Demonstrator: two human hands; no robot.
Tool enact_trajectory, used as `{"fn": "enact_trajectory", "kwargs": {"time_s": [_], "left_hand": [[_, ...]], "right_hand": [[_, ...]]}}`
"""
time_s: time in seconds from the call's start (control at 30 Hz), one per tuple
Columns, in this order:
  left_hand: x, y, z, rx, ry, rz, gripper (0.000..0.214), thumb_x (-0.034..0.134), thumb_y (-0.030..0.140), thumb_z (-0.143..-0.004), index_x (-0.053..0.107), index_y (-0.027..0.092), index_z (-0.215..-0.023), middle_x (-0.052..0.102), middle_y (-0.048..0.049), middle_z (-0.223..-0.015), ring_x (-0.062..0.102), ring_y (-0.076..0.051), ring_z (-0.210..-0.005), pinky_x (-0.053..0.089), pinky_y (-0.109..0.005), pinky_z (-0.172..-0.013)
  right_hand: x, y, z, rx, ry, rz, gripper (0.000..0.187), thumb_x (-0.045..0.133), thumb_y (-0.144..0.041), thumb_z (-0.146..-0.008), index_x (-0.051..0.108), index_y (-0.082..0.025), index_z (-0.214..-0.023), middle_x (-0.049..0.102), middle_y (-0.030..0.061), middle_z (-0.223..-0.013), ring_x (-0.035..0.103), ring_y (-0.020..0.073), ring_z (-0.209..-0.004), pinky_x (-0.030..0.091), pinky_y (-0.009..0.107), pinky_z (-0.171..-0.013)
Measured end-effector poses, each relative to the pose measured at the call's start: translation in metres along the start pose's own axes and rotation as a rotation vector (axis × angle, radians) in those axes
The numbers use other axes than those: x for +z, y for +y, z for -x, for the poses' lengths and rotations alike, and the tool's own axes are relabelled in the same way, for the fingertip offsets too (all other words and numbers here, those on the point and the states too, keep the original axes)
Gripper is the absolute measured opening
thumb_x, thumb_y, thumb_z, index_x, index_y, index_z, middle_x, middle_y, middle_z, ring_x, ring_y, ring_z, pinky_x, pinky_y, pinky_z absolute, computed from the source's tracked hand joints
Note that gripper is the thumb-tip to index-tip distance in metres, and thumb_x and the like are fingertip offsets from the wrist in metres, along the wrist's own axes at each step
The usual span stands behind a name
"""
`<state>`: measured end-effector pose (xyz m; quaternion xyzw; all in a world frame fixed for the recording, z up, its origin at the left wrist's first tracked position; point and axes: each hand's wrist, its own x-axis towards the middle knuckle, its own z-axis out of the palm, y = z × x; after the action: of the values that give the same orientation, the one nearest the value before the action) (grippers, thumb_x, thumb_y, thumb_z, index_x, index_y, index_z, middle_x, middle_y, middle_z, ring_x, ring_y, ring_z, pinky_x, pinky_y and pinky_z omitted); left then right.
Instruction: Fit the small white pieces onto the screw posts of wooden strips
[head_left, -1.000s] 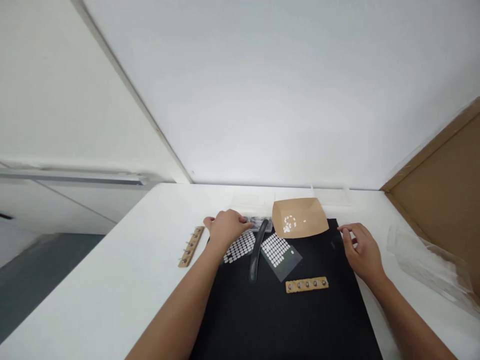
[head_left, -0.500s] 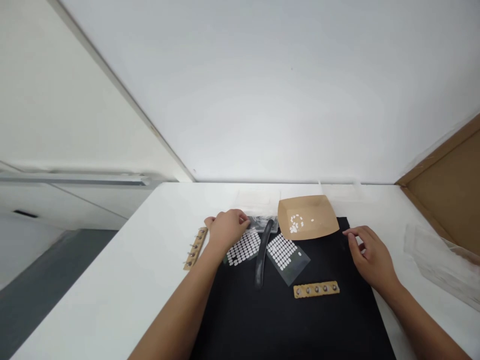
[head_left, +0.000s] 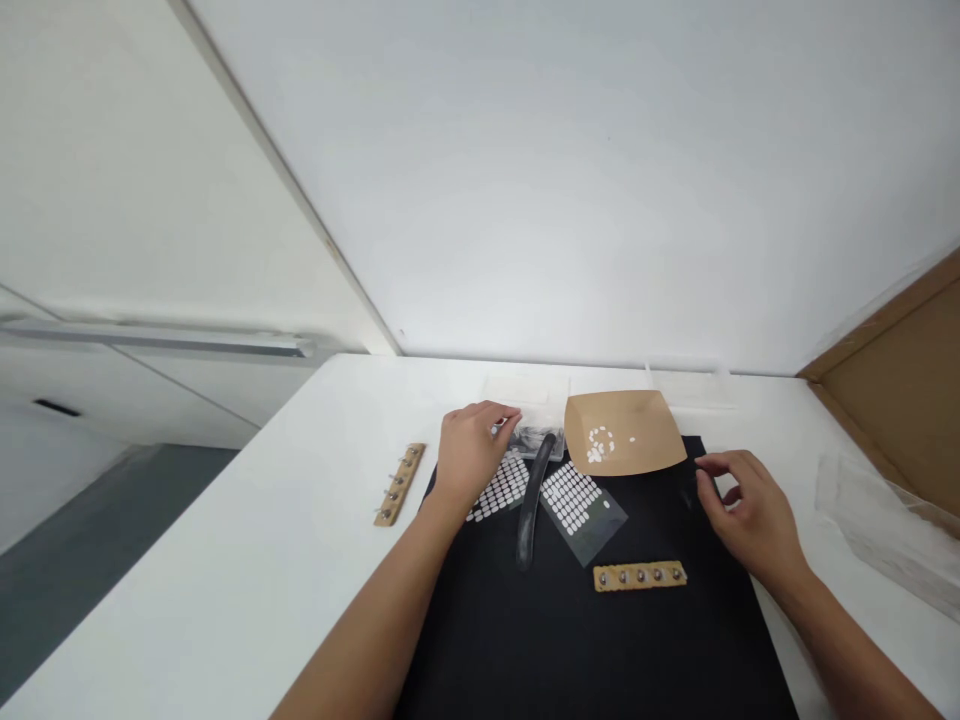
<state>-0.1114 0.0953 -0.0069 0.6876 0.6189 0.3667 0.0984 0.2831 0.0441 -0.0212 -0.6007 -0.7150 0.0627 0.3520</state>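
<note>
My left hand (head_left: 474,450) reaches over the sheet of white oval stickers (head_left: 504,487), fingertips pinched at the near-left side of a clear plastic box (head_left: 537,437) with dark contents. Whatever the pinch holds is too small to make out. My right hand (head_left: 754,515) hovers at the right edge of the black mat (head_left: 585,650), thumb and forefinger nearly together; anything between them is not visible. A curved black handle-like piece (head_left: 532,505) leans on the box's front edge. To its right lies a second sticker sheet (head_left: 581,510), partly used.
A brown paper tray (head_left: 630,430) holds several loose white ovals. Wooden strips with metal screws lie on the mat (head_left: 640,576) and on the white table at left (head_left: 400,485). Clear plastic packaging (head_left: 885,525) sits at right, near a cardboard box (head_left: 900,370).
My left hand has moved right and away from me, to the clear box, uncovering the left screw strip. My right hand stays in nearly the same place. The view has shifted slightly.
</note>
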Motion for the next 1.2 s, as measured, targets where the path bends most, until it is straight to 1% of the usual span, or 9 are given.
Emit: {"fn": "enact_trajectory", "kwargs": {"time_s": [0.23,0.33,0.43,0.53,0.7,0.87,0.93,1.03,1.2], "left_hand": [[0.002,0.027,0.011,0.005,-0.051,0.328,0.021,0.075,0.039,-0.096,0.082,0.022,-0.107,0.083,-0.0029,-0.092,0.079,-0.021,-0.088,0.062,-0.034,-0.087],[0.002,0.046,0.017,0.01,-0.165,0.558,0.019,0.079,0.035,-0.093,0.081,0.022,-0.106,0.082,-0.0023,-0.085,0.077,-0.019,-0.081,0.062,-0.032,-0.082],[0.0,0.061,0.021,0.077,-0.237,0.586,0.014,0.081,0.035,-0.092,0.082,0.021,-0.095,0.081,-0.0022,-0.082,0.073,-0.016,-0.074,0.058,-0.028,-0.074],[-0.002,0.068,0.023,0.134,-0.279,0.571,0.017,0.08,0.037,-0.094,0.082,0.021,-0.089,0.079,-0.0027,-0.082,0.069,-0.015,-0.071,0.054,-0.027,-0.069],[0.001,0.062,0.027,0.143,-0.273,0.544,0.034,0.077,0.05,-0.095,0.075,0.02,-0.079,0.074,-0.0041,-0.076,0.067,-0.017,-0.071,0.051,-0.03,-0.068],[0.01,0.055,0.029,0.271,-0.286,0.398,0.041,0.07,0.054,-0.101,0.067,0.021,-0.077,0.073,-0.0034,-0.077,0.067,-0.017,-0.072,0.05,-0.03,-0.069],[0.012,0.055,0.029,0.334,-0.298,0.242,0.042,0.064,0.056,-0.104,0.067,0.021,-0.081,0.072,-0.0041,-0.08,0.066,-0.019,-0.074,0.05,-0.03,-0.071],[0.011,0.055,0.028,0.376,-0.305,-0.047,0.042,0.056,0.055,-0.108,0.065,0.02,-0.087,0.071,-0.0068,-0.086,0.066,-0.022,-0.08,0.049,-0.032,-0.072],[0.002,0.057,0.025,0.218,-0.486,-0.472,0.042,0.053,0.052,-0.106,0.067,0.02,-0.084,0.071,-0.0114,-0.079,0.07,-0.029,-0.075,0.049,-0.035,-0.067]], "right_hand": [[0.0,-0.037,-0.001,-0.182,-0.112,-0.245,0.007,0.065,-0.032,-0.104,0.069,-0.026,-0.104,0.068,0.0031,-0.091,0.064,0.0179,-0.073,0.053,0.032,-0.061],[0.0,-0.067,-0.012,-0.187,-0.276,-0.36,0.011,0.067,-0.035,-0.104,0.07,-0.027,-0.11,0.069,0.0031,-0.091,0.066,0.0178,-0.074,0.052,0.03,-0.059],[0.009,-0.096,-0.032,-0.195,-0.499,-0.466,0.033,0.074,-0.041,-0.1,0.067,-0.027,-0.129,0.073,0.004,-0.101,0.067,0.0175,-0.078,0.055,0.03,-0.064],[0.027,-0.112,-0.05,-0.147,-0.568,-0.618,0.033,0.078,-0.044,-0.097,0.073,-0.027,-0.125,0.074,0.0023,-0.094,0.068,0.0172,-0.08,0.055,0.03,-0.067],[0.05,-0.11,-0.06,0.015,-0.691,-0.848,0.027,0.079,-0.05,-0.096,0.08,-0.025,-0.106,0.076,0.0004,-0.087,0.067,0.015,-0.072,0.056,0.03,-0.067],[0.046,-0.097,-0.064,0.027,-0.861,-0.828,0.031,0.077,-0.052,-0.097,0.076,-0.022,-0.089,0.076,0.0008,-0.079,0.071,0.0156,-0.072,0.059,0.031,-0.072],[0.041,-0.095,-0.068,0.028,-0.867,-0.8,0.033,0.075,-0.052,-0.098,0.073,-0.021,-0.086,0.077,0.0014,-0.079,0.072,0.0164,-0.073,0.059,0.032,-0.072],[0.033,-0.094,-0.074,0.017,-0.762,-0.69,0.03,0.071,-0.047,-0.1,0.07,-0.021,-0.084,0.078,0.0018,-0.082,0.072,0.017,-0.073,0.057,0.032,-0.071],[0.013,-0.091,-0.083,-0.03,-0.454,-0.297,0.026,0.068,-0.041,-0.1,0.069,-0.022,-0.083,0.072,0.0001,-0.073,0.063,0.0171,-0.065,0.046,0.03,-0.062]]}}
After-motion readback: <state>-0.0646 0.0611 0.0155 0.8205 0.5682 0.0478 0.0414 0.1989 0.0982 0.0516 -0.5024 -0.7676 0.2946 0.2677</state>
